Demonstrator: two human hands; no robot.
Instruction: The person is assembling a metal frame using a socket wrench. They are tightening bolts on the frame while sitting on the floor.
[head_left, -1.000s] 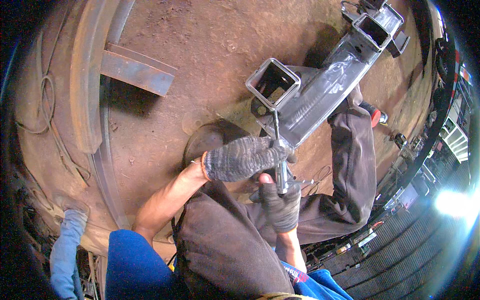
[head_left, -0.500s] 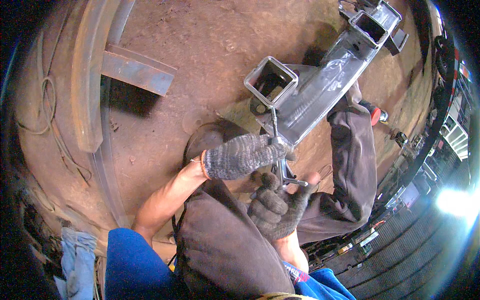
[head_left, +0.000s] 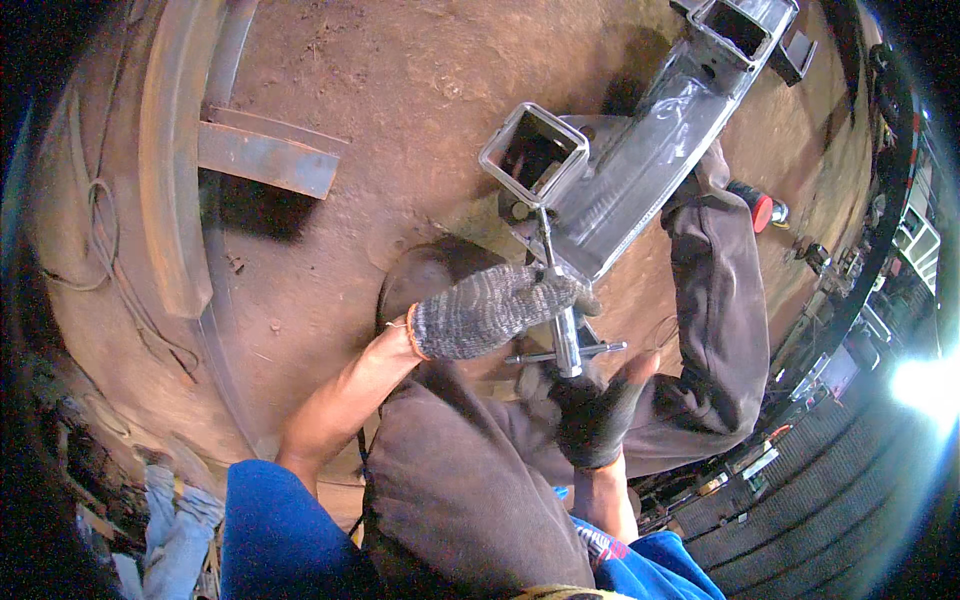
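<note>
My left hand [head_left: 490, 312], in a grey knitted glove, is closed around a T-handled metal tool [head_left: 567, 345]. The tool's thin shaft runs up to the lower corner of an open square tube end [head_left: 538, 150], which stands on a long grey steel beam [head_left: 640, 160]. A sliding crossbar passes through the tool's round lower end. Just below that bar is my right hand [head_left: 595, 415], in a dark glove with the thumb tip bare. Its thumb stretches away from the fingers, which are blurred and partly hidden beside the crossbar.
A second square tube end [head_left: 735, 32] stands farther along the beam. My bent leg [head_left: 710, 320] lies beside it, near a red-and-black cylindrical object [head_left: 758, 208]. At left are a rusty steel profile [head_left: 180, 160], a short steel piece [head_left: 268, 155] and a cable [head_left: 105, 235]. Bright light glares at right.
The tool's crossbar has turned and now lies nearly crosswise. My right hand has shifted slightly down and right, its fingers opening from a curl. My left hand keeps its hold.
</note>
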